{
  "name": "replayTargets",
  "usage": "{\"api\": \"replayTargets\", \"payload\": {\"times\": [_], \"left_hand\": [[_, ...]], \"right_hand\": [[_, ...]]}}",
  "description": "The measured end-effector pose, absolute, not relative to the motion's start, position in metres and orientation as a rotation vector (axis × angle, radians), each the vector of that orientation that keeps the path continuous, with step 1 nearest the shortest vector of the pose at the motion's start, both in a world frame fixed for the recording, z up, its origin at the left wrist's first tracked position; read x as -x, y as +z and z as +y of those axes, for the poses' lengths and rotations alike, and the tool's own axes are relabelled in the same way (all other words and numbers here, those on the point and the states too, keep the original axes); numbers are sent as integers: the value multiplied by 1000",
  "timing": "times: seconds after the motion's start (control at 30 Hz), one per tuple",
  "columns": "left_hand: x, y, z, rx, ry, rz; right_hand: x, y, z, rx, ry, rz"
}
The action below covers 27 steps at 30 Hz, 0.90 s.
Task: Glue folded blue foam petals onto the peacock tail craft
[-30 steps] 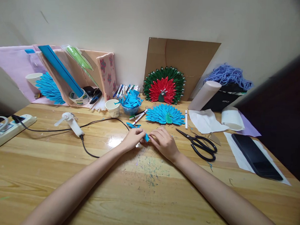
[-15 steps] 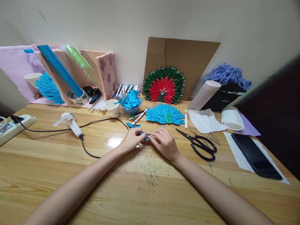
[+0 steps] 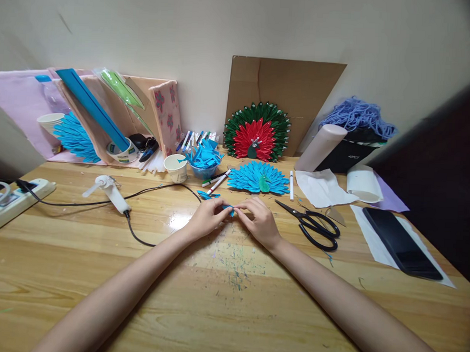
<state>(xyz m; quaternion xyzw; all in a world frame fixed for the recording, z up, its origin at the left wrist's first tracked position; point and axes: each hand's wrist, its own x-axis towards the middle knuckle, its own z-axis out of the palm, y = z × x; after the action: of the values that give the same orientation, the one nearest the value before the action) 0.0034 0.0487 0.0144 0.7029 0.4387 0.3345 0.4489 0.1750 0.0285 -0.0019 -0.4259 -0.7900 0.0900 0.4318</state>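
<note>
Between my two hands, over the middle of the table, is a small blue piece (image 3: 230, 210). My left hand (image 3: 210, 216) pinches it between thumb and fingers. My right hand (image 3: 258, 221) has its thumb and forefinger closed at the right end of the same piece. Just behind the hands lies a blue feathered fan shape (image 3: 258, 178) with a green figure on it. Loose blue strips (image 3: 207, 195) rest behind my left hand. Black-handled scissors (image 3: 314, 224) lie open to the right of my right hand.
A glue gun (image 3: 113, 194) with a black cord lies left. Behind are a paper cup (image 3: 175, 168), a bowl of blue scraps (image 3: 203, 164), markers and a red-green fan (image 3: 256, 135) against cardboard. A phone (image 3: 401, 243) lies right; crumbs dot the table (image 3: 221, 310).
The fingers of both hands have shifted slightly around the blue piece, and my right fingers now meet at its right end. The view has moved very little.
</note>
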Motion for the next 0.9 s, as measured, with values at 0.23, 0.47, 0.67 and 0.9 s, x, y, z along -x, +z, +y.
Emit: {"api": "replayTargets", "payload": {"times": [0.23, 0.47, 0.67, 0.9], "left_hand": [[0, 10, 52, -1982, 900, 1107], [0, 9, 52, -1951, 920, 1078], [-1, 11, 50, -1940, 907, 1056], [-3, 12, 49, -1827, 902, 997]], "right_hand": [[-173, -2, 29, 1074, 227, -1962], [-173, -2, 29, 1088, 238, -1973], [-173, -2, 29, 1084, 244, -1966], [-173, 1, 27, 1055, 227, -1958]]}}
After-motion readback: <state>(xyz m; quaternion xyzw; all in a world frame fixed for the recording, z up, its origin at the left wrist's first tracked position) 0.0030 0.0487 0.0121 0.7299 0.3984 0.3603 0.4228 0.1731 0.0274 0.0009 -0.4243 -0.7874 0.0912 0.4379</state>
